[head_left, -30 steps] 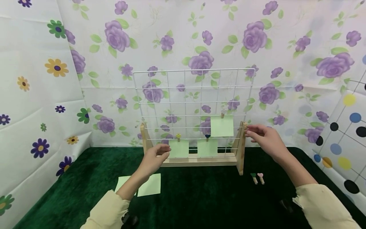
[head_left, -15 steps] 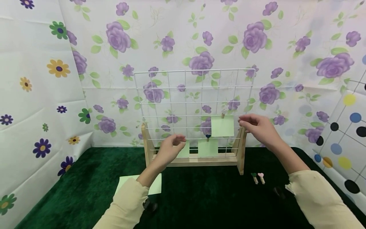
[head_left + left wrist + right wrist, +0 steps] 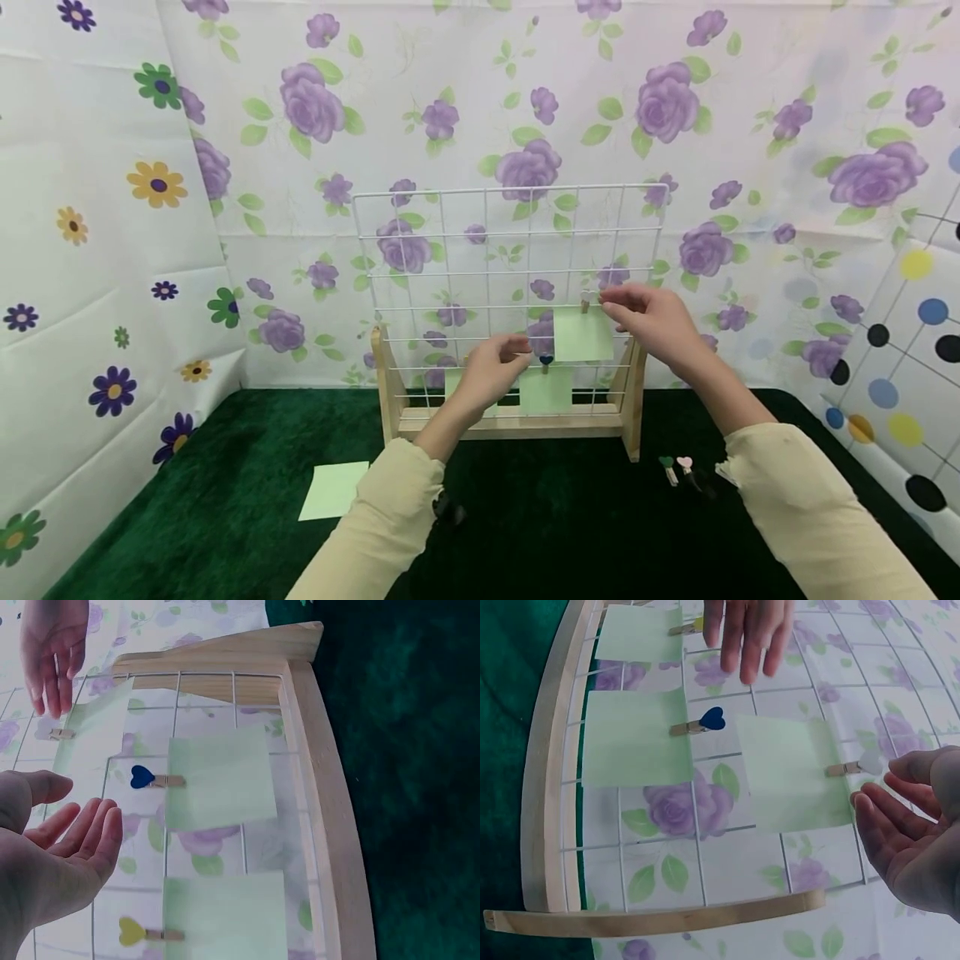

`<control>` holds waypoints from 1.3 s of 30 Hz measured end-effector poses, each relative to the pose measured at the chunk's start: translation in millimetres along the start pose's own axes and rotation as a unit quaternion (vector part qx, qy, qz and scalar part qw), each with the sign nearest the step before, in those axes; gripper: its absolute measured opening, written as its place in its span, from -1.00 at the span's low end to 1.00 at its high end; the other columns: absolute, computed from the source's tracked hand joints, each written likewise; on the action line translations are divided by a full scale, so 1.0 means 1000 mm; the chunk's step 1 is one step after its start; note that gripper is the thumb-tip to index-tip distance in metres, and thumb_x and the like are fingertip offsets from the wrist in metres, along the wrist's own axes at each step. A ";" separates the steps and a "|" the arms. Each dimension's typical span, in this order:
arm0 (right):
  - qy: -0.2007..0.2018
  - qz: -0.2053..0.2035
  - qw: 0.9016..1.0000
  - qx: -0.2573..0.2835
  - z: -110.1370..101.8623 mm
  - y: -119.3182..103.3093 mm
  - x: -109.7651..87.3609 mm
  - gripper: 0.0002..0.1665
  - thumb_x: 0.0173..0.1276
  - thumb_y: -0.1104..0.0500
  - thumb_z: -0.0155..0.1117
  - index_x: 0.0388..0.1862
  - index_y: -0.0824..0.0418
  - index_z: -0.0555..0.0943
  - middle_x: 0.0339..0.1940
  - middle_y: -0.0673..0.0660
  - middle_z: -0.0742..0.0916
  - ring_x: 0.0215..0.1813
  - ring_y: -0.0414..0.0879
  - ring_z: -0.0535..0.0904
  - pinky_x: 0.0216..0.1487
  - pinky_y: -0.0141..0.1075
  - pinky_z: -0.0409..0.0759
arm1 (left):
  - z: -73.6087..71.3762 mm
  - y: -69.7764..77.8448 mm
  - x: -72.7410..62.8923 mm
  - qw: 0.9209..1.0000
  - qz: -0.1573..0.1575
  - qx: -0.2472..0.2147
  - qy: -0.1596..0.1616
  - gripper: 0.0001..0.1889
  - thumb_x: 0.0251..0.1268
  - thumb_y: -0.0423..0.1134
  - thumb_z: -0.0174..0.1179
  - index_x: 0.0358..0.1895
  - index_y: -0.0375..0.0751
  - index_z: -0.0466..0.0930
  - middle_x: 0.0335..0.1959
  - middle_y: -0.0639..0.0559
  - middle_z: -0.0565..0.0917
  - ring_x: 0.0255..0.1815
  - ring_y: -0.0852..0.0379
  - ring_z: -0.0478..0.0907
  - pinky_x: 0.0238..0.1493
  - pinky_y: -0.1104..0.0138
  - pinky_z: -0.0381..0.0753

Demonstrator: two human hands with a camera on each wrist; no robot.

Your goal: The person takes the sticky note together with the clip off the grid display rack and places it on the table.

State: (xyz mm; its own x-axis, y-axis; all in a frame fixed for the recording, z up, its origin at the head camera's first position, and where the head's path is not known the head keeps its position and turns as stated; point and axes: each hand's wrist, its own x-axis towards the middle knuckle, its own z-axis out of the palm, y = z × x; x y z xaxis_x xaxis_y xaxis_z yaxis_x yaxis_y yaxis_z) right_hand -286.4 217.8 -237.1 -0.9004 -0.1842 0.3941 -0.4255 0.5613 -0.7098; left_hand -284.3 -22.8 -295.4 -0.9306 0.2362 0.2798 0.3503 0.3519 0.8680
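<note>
A white wire grid [image 3: 486, 192] stands in a wooden base [image 3: 517, 428]. Its right side carries the higher pale green paper [image 3: 583, 337], held by a mini clothespin with a white heart [image 3: 846, 769]. Right beside that clothespin is my right hand [image 3: 660, 327], thumb and fingers apart and nothing between them. My left hand [image 3: 491, 373], fingers loosely bent and bare, hovers before the grid near a clothespin with a dark blue heart [image 3: 697, 724] on a lower paper [image 3: 636, 739]. Another lower paper [image 3: 225, 919] hangs from a yellow-heart clothespin [image 3: 146, 932], which my left hand mostly hides in the head view.
On the dark green cloth [image 3: 247, 467] a loose pale green paper [image 3: 333, 490] lies at the left, partly under my left sleeve [image 3: 375, 508]. At the right lie two clothespins, one with a green heart [image 3: 667, 463] and one with a pink heart [image 3: 685, 463]. Flowered sheeting [image 3: 450, 67] stands behind.
My left hand has moved right, from the left lower paper toward the blue-heart clothespin. My right hand has come left from the base's right post to the white-heart clothespin.
</note>
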 end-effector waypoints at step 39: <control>0.004 0.005 0.999 -0.036 0.021 -0.016 0.030 -0.66 0.47 0.23 0.13 0.09 0.44 0.55 0.02 0.36 0.65 0.05 0.17 0.59 -0.19 -0.18 0.66 | 0.049 0.029 0.044 0.987 -0.021 -0.067 0.146 -0.90 0.28 -0.42 0.17 -0.20 -0.33 0.61 -0.32 -0.04 0.63 -0.29 0.14 0.51 -0.31 0.39 0.49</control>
State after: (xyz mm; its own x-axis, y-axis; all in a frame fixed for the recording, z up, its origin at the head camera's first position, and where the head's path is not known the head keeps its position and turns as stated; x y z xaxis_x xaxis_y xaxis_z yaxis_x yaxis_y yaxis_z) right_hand -308.8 186.3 -226.0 -0.9039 -0.1720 0.3916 -0.4083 0.6199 -0.6701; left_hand -310.2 42.1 -277.7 -0.9417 -0.0537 0.3320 0.3120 0.2290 0.9221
